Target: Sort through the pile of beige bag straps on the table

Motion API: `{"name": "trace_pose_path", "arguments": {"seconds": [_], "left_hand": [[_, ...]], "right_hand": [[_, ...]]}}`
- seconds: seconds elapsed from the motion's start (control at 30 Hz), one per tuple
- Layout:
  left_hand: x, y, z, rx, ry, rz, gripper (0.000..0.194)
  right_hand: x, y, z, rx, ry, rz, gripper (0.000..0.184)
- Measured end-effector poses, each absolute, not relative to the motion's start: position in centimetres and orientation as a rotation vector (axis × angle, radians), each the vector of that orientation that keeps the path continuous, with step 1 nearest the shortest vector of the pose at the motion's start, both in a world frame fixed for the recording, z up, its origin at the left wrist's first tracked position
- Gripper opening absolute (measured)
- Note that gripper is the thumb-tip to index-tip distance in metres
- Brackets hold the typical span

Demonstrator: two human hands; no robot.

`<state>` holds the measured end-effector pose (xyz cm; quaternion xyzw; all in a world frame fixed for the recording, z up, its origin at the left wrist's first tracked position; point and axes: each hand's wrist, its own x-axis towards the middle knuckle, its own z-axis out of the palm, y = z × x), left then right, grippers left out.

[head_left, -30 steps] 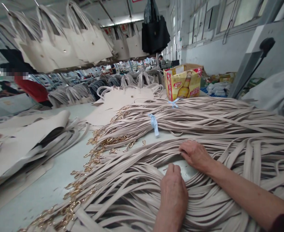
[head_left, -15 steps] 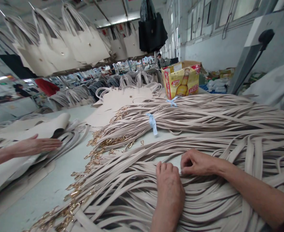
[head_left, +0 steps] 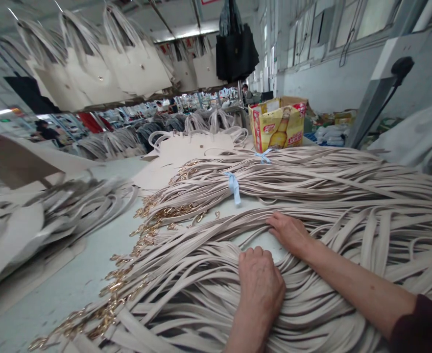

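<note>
A big heap of cream leather straps (head_left: 208, 274) with gold clasps (head_left: 120, 284) at their left ends covers the table in front of me. My left hand (head_left: 260, 284) rests knuckles-up on the near pile with its fingers curled over the straps. My right hand (head_left: 288, 231) lies just beyond it, fingers bent down onto a few straps at the edge of a bare gap in the heap. What the fingertips pinch is hidden. Behind them lie bundles of straps tied with pale blue ribbon (head_left: 233, 186).
Flat cream bag pieces and straps (head_left: 47, 215) lie at the left, with a blurred brown panel (head_left: 13, 162) lifted above them. A yellow cardboard box (head_left: 278, 125) stands at the back. Cream bags (head_left: 128, 68) and a black bag (head_left: 236, 51) hang overhead.
My right hand has moved away from my left and further onto the straps. The other person's hand at the left is gone and a brown panel has swung up there.
</note>
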<state>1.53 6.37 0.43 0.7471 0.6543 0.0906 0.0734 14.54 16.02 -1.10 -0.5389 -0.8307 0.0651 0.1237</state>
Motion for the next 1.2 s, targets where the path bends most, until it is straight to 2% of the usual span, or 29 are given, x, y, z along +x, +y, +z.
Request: {"name": "trace_pose_path", "arguments": {"seconds": [0.2, 0.33, 0.5, 0.87, 1.0, 1.2], "left_hand": [[1.5, 6.3, 0.3, 2.248, 1.965, 0.301, 0.022], [1.4, 6.2, 0.3, 2.254, 1.96, 0.299, 0.023], [1.5, 6.3, 0.4, 2.248, 1.971, 0.286, 0.024], [1.6, 6.1, 0.1, 2.272, 1.97, 0.326, 0.023], [1.6, 6.1, 0.1, 2.259, 1.974, 0.33, 0.021], [1.5, 6.2, -0.1, 2.277, 1.957, 0.363, 0.021]], "right_hand": [[14.1, 15.8, -0.7, -1.623, -2.419, 0.057, 0.019], [14.2, 15.9, -1.0, -1.593, -2.479, -0.025, 0.012], [14.4, 16.1, -1.6, -1.498, -2.54, -0.157, 0.023], [14.1, 16.1, -1.5, -1.549, -2.491, -0.093, 0.014], [14.1, 16.1, -1.4, -1.517, -2.522, -0.157, 0.021], [14.1, 16.2, -1.5, -1.485, -2.498, -0.088, 0.013]]}}
